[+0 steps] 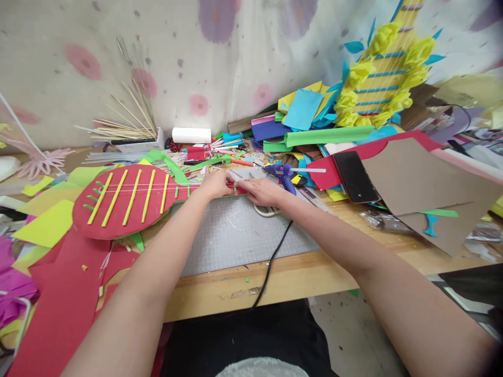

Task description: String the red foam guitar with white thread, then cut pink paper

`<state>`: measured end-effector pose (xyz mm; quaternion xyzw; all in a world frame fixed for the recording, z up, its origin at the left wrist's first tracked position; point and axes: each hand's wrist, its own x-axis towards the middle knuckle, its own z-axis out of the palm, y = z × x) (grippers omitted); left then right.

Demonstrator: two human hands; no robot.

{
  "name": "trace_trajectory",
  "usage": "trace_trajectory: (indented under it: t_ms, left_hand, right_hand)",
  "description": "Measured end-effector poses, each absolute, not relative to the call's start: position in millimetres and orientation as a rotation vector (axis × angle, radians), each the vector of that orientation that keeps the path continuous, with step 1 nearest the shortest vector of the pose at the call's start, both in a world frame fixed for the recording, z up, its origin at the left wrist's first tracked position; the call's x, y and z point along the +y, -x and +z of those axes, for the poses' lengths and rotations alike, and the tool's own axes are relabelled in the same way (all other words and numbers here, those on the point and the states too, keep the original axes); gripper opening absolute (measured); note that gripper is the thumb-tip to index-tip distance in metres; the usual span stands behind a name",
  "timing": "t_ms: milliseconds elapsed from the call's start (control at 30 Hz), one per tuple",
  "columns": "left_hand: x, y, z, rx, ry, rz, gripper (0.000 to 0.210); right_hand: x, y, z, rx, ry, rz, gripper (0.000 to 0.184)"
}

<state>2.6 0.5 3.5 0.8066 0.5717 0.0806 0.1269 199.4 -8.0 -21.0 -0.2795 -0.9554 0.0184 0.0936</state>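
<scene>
Two hands [216, 183] [262, 191] at red guitar [155, 201]; room between forearms [168, 251] [326, 235]; mat [239, 235] inside table edge [298, 293]

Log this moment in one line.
Left hand: at neck of red guitar; right hand: at neck, close to left; glue gun: beyond right hand; cutting mat: under neck

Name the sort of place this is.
Probably a craft workspace: a wooden table holds a blue glue gun, a gray cutting mat and a red guitar-shaped piece with yellow bars.
</scene>
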Motion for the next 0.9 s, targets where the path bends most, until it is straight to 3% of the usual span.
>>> trace_trajectory:
  t_ms: [433,900]
  left_hand:
    - [0.1,-4.7,6.5,1.690,-2.368,0.192,0.028]
    - [-0.2,-5.9,6.7,1.703,-2.322,0.183,0.035]
  right_hand:
    - [-11.3,-191.7,-11.9,-2.850,0.858,0.028,0.044]
    - [-13.9,-200.2,-19.7,-2.694,1.020,0.142,0.035]
